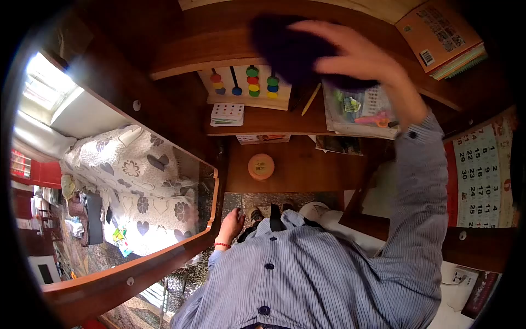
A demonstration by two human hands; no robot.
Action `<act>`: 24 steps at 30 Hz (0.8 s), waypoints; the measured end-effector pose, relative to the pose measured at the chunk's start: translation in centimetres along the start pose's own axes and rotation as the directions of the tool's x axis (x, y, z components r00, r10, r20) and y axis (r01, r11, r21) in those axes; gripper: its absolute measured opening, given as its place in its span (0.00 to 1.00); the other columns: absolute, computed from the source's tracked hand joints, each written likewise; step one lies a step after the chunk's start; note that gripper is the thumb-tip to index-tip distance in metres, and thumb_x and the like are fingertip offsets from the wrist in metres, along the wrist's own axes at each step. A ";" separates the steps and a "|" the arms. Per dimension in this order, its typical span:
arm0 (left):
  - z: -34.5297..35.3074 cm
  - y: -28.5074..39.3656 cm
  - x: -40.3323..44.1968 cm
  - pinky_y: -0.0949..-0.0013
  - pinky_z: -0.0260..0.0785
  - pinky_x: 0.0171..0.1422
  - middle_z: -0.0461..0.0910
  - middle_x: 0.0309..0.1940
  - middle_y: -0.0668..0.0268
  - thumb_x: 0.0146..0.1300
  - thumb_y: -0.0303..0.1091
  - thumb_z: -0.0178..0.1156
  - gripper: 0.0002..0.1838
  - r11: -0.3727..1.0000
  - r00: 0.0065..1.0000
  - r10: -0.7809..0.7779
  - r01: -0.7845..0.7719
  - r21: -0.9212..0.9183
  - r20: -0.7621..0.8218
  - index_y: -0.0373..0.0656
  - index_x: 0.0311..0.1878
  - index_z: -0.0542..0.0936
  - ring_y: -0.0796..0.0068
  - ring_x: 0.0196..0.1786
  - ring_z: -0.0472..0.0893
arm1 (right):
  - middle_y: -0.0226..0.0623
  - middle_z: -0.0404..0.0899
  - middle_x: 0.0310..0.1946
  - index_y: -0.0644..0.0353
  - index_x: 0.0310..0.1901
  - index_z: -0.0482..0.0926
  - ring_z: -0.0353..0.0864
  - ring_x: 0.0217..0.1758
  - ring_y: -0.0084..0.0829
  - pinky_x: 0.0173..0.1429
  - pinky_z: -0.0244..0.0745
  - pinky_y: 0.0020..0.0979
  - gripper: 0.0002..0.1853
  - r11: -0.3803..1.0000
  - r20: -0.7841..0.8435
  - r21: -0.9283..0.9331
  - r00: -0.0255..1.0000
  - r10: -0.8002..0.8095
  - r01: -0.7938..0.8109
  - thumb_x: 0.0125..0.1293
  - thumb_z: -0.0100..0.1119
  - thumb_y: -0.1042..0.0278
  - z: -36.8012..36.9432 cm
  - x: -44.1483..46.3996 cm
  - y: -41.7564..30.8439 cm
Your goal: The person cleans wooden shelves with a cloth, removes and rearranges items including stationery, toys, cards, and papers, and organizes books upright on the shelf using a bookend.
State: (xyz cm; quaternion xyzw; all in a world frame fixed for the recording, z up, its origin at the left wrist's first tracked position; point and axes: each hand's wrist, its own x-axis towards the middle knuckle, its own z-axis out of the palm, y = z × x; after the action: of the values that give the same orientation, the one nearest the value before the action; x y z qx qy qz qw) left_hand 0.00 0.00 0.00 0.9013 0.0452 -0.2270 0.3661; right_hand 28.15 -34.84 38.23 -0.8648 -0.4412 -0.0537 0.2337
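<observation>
My right hand is raised to the upper wooden shelf, its fingers spread over a bunched dark purple cloth. The hand presses the cloth at the shelf's edge, and part of the cloth hangs below the palm. Down beside my body, my left hand hangs with fingers loosely apart and nothing visible in it. A red bead bracelet circles that wrist. Beneath the cloth, a clear plastic box with small items inside sits on the lower shelf, near a yellow pencil.
A bead-counting board and a stack of dotted cards stand on the lower shelf. A round orange container sits on the desktop. Books lie at upper right, a calendar hangs at right, and an open cabinet door is at left.
</observation>
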 end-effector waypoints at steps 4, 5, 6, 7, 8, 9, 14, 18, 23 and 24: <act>3.1 4.8 0.9 0.53 0.69 0.51 0.77 0.43 0.42 0.62 0.39 0.55 0.21 0.994 0.993 0.106 -0.104 -0.030 0.050 0.33 0.53 0.73 0.44 0.48 0.76 | 0.44 0.71 0.58 0.58 0.64 0.65 0.70 0.61 0.38 0.64 0.64 0.33 0.33 0.903 -0.130 0.040 0.894 0.429 -0.427 0.57 0.56 0.56 -7.4 -9.7 5.1; 1.8 4.1 0.7 0.53 0.69 0.51 0.77 0.43 0.43 0.62 0.39 0.55 0.21 0.993 0.992 0.114 -0.115 0.004 0.057 0.33 0.53 0.72 0.44 0.48 0.76 | 0.44 0.73 0.56 0.58 0.64 0.66 0.72 0.59 0.37 0.62 0.66 0.32 0.32 0.902 -0.303 -0.005 0.860 0.410 -0.432 0.58 0.56 0.54 -7.2 -11.4 7.3; 0.3 3.1 0.1 0.53 0.69 0.51 0.77 0.43 0.43 0.61 0.39 0.55 0.21 0.995 0.994 0.097 -0.096 -0.010 0.052 0.33 0.52 0.73 0.43 0.48 0.76 | 0.44 0.73 0.56 0.59 0.63 0.66 0.72 0.59 0.38 0.61 0.66 0.33 0.32 0.879 -0.369 0.008 0.816 0.446 -0.477 0.59 0.56 0.53 -6.2 -11.8 7.6; 0.3 3.0 0.0 0.52 0.69 0.51 0.77 0.43 0.43 0.61 0.39 0.55 0.21 0.995 0.993 0.102 -0.102 -0.005 0.057 0.33 0.52 0.73 0.43 0.48 0.76 | 0.44 0.73 0.56 0.60 0.63 0.66 0.72 0.59 0.40 0.61 0.66 0.34 0.32 0.853 -0.419 -0.008 0.776 0.471 -0.522 0.60 0.56 0.51 -6.2 -12.0 7.8; 0.3 3.1 0.2 0.52 0.69 0.50 0.77 0.43 0.43 0.61 0.39 0.55 0.21 0.994 0.992 0.110 -0.110 -0.003 0.057 0.33 0.52 0.72 0.43 0.48 0.76 | 0.44 0.73 0.56 0.61 0.62 0.67 0.72 0.59 0.41 0.60 0.66 0.35 0.32 0.826 -0.469 -0.025 0.736 0.487 -0.563 0.61 0.55 0.50 -6.3 -11.9 8.0; 0.4 3.3 -0.3 0.52 0.69 0.50 0.77 0.42 0.43 0.61 0.39 0.55 0.21 0.994 0.992 0.108 -0.108 -0.004 0.064 0.33 0.52 0.72 0.43 0.48 0.76 | 0.44 0.74 0.55 0.61 0.60 0.68 0.72 0.57 0.42 0.59 0.67 0.36 0.30 0.811 -0.493 -0.109 0.740 0.458 -0.575 0.60 0.56 0.51 -6.1 -11.5 7.6; -0.3 4.3 -0.8 0.52 0.69 0.51 0.77 0.42 0.42 0.62 0.41 0.55 0.22 0.988 0.988 0.139 -0.143 0.062 0.068 0.34 0.53 0.71 0.44 0.47 0.76 | 0.45 0.79 0.44 0.63 0.47 0.77 0.77 0.46 0.44 0.51 0.71 0.36 0.18 0.760 -0.804 -0.533 0.502 -0.318 -0.371 0.56 0.64 0.64 -2.7 -7.6 0.4; -0.8 4.5 -1.3 0.55 0.69 0.52 0.76 0.45 0.45 0.64 0.40 0.54 0.21 0.987 0.990 0.139 -0.140 0.075 0.015 0.32 0.53 0.72 0.45 0.49 0.75 | 0.38 0.79 0.34 0.64 0.37 0.78 0.78 0.39 0.35 0.42 0.73 0.32 0.09 0.900 -0.762 -0.435 0.547 -0.348 -0.032 0.53 0.65 0.75 7.4 -6.8 -4.0; -1.8 5.6 -3.2 0.58 0.70 0.52 0.77 0.47 0.46 0.65 0.40 0.55 0.21 0.999 0.998 0.049 -0.048 0.022 -0.027 0.32 0.53 0.72 0.47 0.51 0.76 | 0.47 0.76 0.49 0.67 0.53 0.70 0.76 0.51 0.39 0.50 0.73 0.34 0.25 0.829 -0.517 0.335 0.649 0.559 -0.447 0.59 0.65 0.62 17.9 -4.2 0.4; -1.7 5.3 -3.6 0.58 0.70 0.52 0.77 0.47 0.46 0.65 0.40 0.55 0.21 1.000 0.999 0.028 -0.028 0.005 -0.029 0.33 0.53 0.72 0.47 0.51 0.76 | 0.48 0.74 0.52 0.67 0.56 0.68 0.75 0.53 0.39 0.53 0.72 0.33 0.27 0.762 -0.482 0.410 0.590 0.648 -0.501 0.60 0.64 0.60 19.1 -3.6 2.1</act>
State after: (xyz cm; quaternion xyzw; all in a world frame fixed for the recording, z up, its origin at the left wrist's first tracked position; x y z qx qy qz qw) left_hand -1.24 -2.44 6.06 0.9059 0.0375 -0.2090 0.3665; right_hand 25.47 -29.91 19.50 -0.8639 -0.0417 -0.1929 0.4634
